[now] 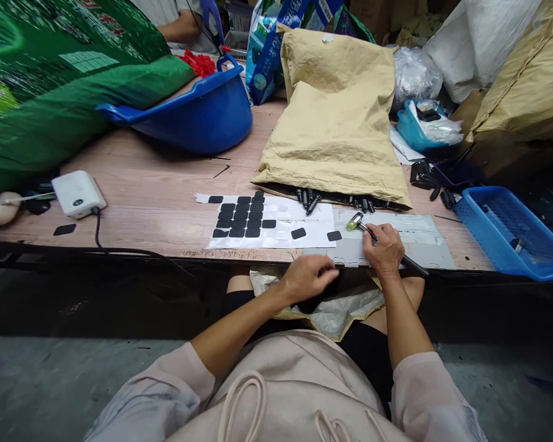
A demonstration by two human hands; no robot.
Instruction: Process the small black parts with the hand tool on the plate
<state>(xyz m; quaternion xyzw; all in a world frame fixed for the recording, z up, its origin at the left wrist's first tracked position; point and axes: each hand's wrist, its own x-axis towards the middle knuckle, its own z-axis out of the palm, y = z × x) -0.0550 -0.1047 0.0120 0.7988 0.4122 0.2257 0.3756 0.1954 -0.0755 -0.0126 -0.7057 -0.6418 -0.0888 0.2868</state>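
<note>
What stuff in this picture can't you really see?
All in the head view:
1. Left hand: its own curled fingers hide whatever it pinches.
2. Tool: the right hand covers the middle of its handle.
3. Black parts: the tan sack hides most of them.
4. Co-worker's arm: cut off by the top edge.
5. Blue basin: the green bag covers most of its inside.

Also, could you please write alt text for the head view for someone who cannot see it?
A seated person's right hand grips a green-tipped tool on a grey sheet at the edge of a wooden table, the left hand pinched shut beside it. To the left, black pads lie in rows on a white sheet, near a tan sack.
</note>
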